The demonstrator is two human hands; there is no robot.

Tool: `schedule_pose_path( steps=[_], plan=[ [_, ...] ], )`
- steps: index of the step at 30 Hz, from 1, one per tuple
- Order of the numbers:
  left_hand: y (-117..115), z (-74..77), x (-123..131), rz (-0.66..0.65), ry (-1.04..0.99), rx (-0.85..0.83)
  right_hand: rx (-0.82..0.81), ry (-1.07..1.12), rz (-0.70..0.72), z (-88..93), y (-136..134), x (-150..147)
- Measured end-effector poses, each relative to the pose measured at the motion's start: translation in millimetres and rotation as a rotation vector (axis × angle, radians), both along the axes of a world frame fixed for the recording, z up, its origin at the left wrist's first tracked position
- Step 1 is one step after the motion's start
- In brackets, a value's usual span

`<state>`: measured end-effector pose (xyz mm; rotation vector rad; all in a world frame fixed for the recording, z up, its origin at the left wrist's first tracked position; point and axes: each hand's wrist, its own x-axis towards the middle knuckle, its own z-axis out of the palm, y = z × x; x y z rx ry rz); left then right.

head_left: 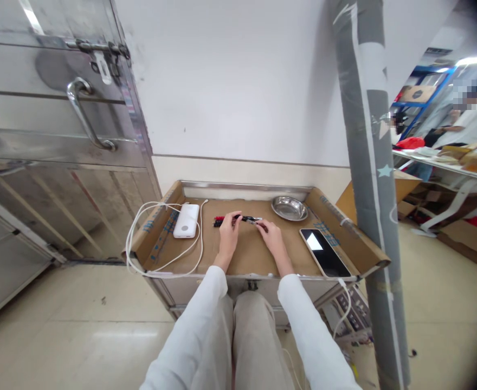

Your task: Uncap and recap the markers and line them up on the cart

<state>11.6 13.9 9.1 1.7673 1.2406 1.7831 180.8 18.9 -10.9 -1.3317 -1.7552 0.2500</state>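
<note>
Over the cardboard-lined top of a small cart (210, 252), my left hand (229, 232) and my right hand (271, 237) pinch a dark pen (248, 219) between them. The left fingers close on its left end, the right fingers on its right end. Red and black pens (218, 221) lie on the cardboard, partly hidden behind my left hand. A shiny metal bowl (290, 219) stands beyond my right hand, near the back right corner.
A white power bank (186, 221) with a looped white cable (128, 238) lies at left. At right a phone (327, 255) lies plugged into a cable. A grey roll (371, 162) leans beside the cart. People work at a cluttered table (445, 165) far right.
</note>
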Motion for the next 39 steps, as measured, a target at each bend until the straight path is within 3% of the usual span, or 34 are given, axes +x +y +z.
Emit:
schedule_pose_path(
  steps=[10, 21, 28, 39],
  plan=[
    [1.7, -4.1, -0.7, -0.017, -0.018, -0.020, 0.002, 0.059, 0.104, 2.1, -0.4, -1.8],
    [3.0, -3.6, -1.8, 0.032, -0.017, -0.037, -0.025, 0.032, 0.095, 6.1, -4.6, -3.2],
    [5.0, -4.7, -2.1, 0.055, 0.000, -0.035, 0.021, -0.127, -0.059, 4.5, -3.3, -3.0],
    [8.2, -4.9, -2.4, 0.149, 0.010, -0.020, 0.091, -0.463, -0.019, 6.5, 4.7, -13.8]
  ],
)
